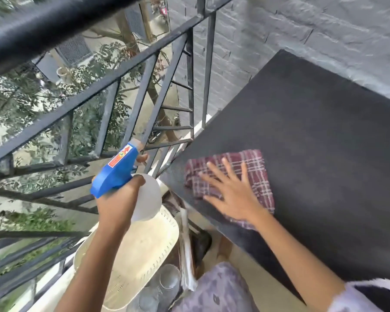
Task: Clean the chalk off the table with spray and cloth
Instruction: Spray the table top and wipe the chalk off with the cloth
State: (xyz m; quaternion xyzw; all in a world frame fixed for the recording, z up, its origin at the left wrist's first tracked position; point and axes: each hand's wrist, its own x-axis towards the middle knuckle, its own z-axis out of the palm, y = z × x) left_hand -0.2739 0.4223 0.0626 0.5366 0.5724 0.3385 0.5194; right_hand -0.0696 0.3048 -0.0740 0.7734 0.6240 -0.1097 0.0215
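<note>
Table: I see a dark matte table (pixel 313 140) running diagonally from the lower centre to the upper right, against a grey brick wall (pixel 279 37)
Cloth: a maroon-and-white checked cloth (pixel 254 167) lies flat on the near-left part of the tabletop, close to the table's left edge
Right hand: my right hand (pixel 233 194) lies palm down on the cloth, fingers (pixel 229 168) fully spread and straight, pressing rather than gripping; nothing is clasped
Left hand: my left hand (pixel 119 199) is wrapped closed around the neck of the spray bottle, index finger curled at the trigger
Spray bottle: the spray bottle (pixel 131 179), blue head over a white body, is held in the air left of the table, nozzle aimed up and right, well clear of the tabletop
Surroundings: a black metal railing (pixel 95 91) stands to the left; a cream plastic chair (pixel 140 248) sits below the bottle
Chalk: I cannot tell whether any marks are on the surface
</note>
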